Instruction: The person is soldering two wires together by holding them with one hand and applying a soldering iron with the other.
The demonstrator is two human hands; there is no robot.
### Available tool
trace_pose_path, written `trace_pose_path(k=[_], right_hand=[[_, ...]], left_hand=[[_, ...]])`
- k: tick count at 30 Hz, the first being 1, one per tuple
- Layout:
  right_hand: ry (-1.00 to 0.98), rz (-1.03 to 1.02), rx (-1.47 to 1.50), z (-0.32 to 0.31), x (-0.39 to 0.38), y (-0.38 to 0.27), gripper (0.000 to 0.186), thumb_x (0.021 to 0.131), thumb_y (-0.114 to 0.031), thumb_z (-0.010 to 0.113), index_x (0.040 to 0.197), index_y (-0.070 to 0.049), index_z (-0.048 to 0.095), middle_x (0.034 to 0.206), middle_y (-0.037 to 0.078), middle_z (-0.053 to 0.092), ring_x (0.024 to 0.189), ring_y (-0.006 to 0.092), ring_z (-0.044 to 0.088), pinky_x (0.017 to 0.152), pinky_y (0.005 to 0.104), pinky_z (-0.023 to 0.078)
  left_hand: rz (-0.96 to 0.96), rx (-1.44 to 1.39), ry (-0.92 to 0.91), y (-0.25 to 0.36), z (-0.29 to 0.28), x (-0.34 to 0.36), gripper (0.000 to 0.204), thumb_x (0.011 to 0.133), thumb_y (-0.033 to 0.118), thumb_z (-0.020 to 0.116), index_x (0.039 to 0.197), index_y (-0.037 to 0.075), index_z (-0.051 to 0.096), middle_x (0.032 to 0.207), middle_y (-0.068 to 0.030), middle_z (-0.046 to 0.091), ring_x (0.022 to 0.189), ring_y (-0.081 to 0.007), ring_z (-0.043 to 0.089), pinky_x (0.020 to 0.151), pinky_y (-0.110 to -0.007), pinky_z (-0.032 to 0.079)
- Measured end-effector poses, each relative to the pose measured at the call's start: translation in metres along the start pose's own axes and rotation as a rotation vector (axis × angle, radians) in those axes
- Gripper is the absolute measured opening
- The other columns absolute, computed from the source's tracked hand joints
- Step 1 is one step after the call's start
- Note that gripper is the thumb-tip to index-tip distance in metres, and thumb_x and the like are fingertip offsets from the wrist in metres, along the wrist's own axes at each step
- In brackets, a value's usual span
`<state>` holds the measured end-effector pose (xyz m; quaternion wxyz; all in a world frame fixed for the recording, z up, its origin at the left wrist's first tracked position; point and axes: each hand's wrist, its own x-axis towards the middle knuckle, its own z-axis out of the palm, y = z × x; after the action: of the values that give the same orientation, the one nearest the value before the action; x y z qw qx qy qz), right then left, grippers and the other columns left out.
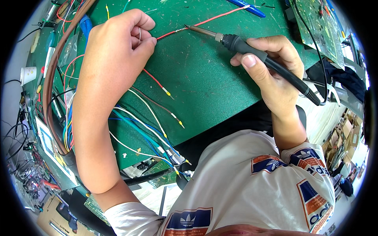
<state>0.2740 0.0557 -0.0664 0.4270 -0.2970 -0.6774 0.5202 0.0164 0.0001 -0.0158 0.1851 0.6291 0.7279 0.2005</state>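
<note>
Shirt: a white printed T-shirt (252, 177) is filling the 6 o'clock edge of the view, nearest the camera.
Loose wires: a fan of thin white, blue, green and red insulated wires (149, 126) is lying on the bench at 7 o'clock of the centre, tinned tips pointing toward 4 o'clock.
Bench: a dark green textured mat-covered bench (204, 78) is carrying everything.
Right hand: the right hand (271, 67) is closing pen-style around the black-handled soldering iron (252, 49), at 3 o'clock of the centre, its cable trailing toward 4 o'clock.
Iron tip: the metal tip is touching the bare joint of the thin red insulated wire (208, 19) at 12 o'clock.
Left hand: the left hand (118, 43) is pinching that red wire's end and a thin strand of silver solder wire (139, 34), at 10 o'clock.
Far right: a green circuit board (319, 23) is lying at 2 o'clock.
Far left: a white paper cup (27, 74) is standing at 9 o'clock.
</note>
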Motion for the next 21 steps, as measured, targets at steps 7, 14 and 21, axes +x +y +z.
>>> trace_pose_path(k=[7, 14, 21], right_hand=[[-0.015, 0.003, -0.004, 0.0001, -0.0001, 0.0009, 0.024, 0.086, -0.005, 0.080, 0.103, 0.002, 0.065, 0.094, 0.009, 0.071, 0.086, 0.0099, 0.067, 0.074, 0.0213, 0.053], [-0.013, 0.003, -0.039, -0.0013, -0.0015, 0.0005, 0.023, 0.086, -0.004, 0.080, 0.103, 0.002, 0.065, 0.094, 0.008, 0.071, 0.085, 0.0094, 0.067, 0.074, 0.0211, 0.052], [0.010, -0.038, -0.002, -0.0042, -0.0031, 0.0029, 0.021, 0.086, -0.001, 0.078, 0.103, 0.002, 0.065, 0.092, 0.008, 0.071, 0.083, 0.0090, 0.066, 0.072, 0.0208, 0.052]], left_hand=[[-0.003, -0.011, -0.004, 0.0001, 0.0003, 0.0002, 0.023, 0.086, 0.002, 0.072, 0.108, -0.001, 0.067, 0.086, -0.0051, 0.068, 0.076, -0.0089, 0.065, 0.069, -0.025, 0.053], [0.008, -0.026, -0.002, -0.0006, -0.0002, -0.0002, 0.024, 0.086, 0.002, 0.072, 0.108, -0.001, 0.066, 0.086, -0.0056, 0.069, 0.076, -0.0093, 0.066, 0.069, -0.025, 0.053], [0.023, -0.037, -0.020, -0.0034, 0.0015, 0.0017, 0.019, 0.085, 0.000, 0.071, 0.104, -0.001, 0.065, 0.083, -0.0044, 0.069, 0.073, -0.0088, 0.065, 0.068, -0.025, 0.053]])
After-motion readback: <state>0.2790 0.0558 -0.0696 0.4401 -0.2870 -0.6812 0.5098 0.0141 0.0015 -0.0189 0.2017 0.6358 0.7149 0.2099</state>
